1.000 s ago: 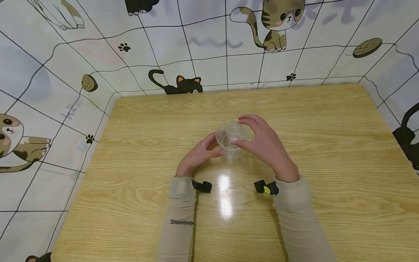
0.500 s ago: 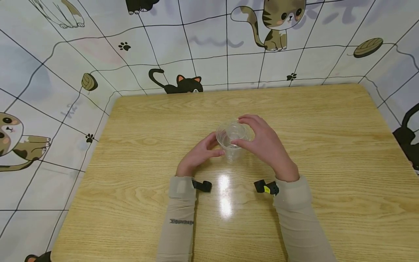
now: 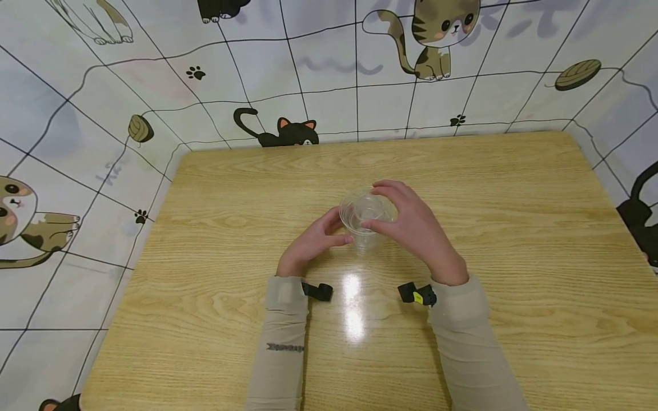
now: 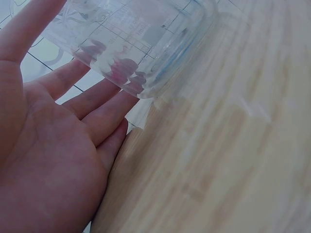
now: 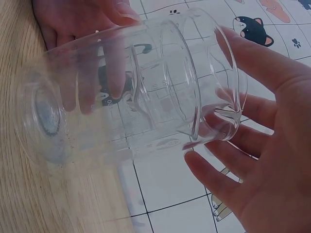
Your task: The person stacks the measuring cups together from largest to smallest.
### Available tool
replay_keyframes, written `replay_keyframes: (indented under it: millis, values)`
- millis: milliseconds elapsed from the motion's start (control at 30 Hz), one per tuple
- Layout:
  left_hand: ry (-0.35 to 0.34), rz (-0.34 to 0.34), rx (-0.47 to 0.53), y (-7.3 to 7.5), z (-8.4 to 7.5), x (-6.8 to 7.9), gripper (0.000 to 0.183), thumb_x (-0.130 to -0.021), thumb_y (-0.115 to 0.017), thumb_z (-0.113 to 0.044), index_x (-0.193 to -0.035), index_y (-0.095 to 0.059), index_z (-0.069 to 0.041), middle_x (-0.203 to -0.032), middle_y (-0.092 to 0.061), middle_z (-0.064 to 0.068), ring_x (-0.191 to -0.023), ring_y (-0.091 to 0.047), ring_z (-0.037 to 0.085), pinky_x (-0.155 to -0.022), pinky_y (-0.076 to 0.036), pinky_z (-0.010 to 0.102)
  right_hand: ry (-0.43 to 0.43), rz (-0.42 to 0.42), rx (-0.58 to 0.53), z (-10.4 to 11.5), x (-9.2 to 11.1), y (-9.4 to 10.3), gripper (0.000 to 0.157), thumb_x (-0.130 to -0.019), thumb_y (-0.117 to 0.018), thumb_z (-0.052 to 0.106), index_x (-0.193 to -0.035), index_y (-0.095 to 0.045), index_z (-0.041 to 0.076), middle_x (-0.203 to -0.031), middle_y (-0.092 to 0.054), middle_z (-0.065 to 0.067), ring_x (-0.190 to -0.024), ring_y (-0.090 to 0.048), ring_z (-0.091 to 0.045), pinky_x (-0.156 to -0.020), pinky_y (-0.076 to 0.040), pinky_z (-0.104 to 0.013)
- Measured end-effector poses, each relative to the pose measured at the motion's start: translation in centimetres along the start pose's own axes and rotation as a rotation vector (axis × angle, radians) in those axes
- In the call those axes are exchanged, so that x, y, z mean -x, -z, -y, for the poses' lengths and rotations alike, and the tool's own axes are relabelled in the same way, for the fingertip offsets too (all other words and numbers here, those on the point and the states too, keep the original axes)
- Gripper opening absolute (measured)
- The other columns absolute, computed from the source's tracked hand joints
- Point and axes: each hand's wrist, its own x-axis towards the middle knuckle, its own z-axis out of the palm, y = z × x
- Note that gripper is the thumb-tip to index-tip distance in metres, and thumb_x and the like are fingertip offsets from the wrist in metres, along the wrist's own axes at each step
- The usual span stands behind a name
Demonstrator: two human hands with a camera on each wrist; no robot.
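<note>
A clear plastic cup (image 3: 366, 244) stands upright on the table. A second clear round piece, lid-like, sits at its top (image 5: 218, 82); see-through plastic makes its exact kind hard to tell. My left hand (image 3: 320, 240) holds the cup's side, thumb towards me and fingers (image 4: 109, 109) around the far side. My right hand (image 3: 418, 222) pinches the lid-like piece between thumb and fingers. In the right wrist view the cup (image 5: 97, 107) spans the frame, with the left hand (image 5: 73, 19) behind it and the right hand (image 5: 272, 141) at its top end.
A wooden table (image 3: 231, 200) lies beneath. Light walls (image 3: 329, 63) with black grid lines and printed cats border its back and sides. Each wrist carries a black strap with a small camera, the left one (image 3: 321, 292) and the right one (image 3: 417, 294).
My right hand shifts very slightly to the left at the top of the cup. The cup and my left hand stay in place.
</note>
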Motion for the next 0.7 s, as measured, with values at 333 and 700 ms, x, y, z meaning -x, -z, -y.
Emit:
replay_keyframes:
  millis: [333,700]
  values:
    - [-0.012,0.005,-0.004,0.2,0.9,-0.3,0.066,-0.083,-0.068,-0.025,-0.14,-0.035,-0.027,-0.144,-0.037,-0.008,-0.134,-0.032,0.016,-0.106,-0.031,0.044,0.036,0.003,0.029,0.0,0.0,-0.1,0.065,-0.074,-0.071,0.05,-0.126,-0.055,0.013,-0.14,-0.039,0.003,-0.132,-0.033,-0.021,-0.103,-0.031,-0.046]
    - [0.009,0.005,-0.013,0.1,-0.1,0.0,0.063,-0.085,-0.066,-0.018,-0.14,-0.036,-0.024,-0.143,-0.038,-0.008,-0.134,-0.032,0.017,-0.106,-0.032,0.043,0.024,0.013,0.025,0.0,0.0,-0.2,0.067,-0.075,-0.07,0.05,-0.127,-0.053,0.011,-0.142,-0.038,0.003,-0.133,-0.032,-0.021,-0.103,-0.032,-0.046]
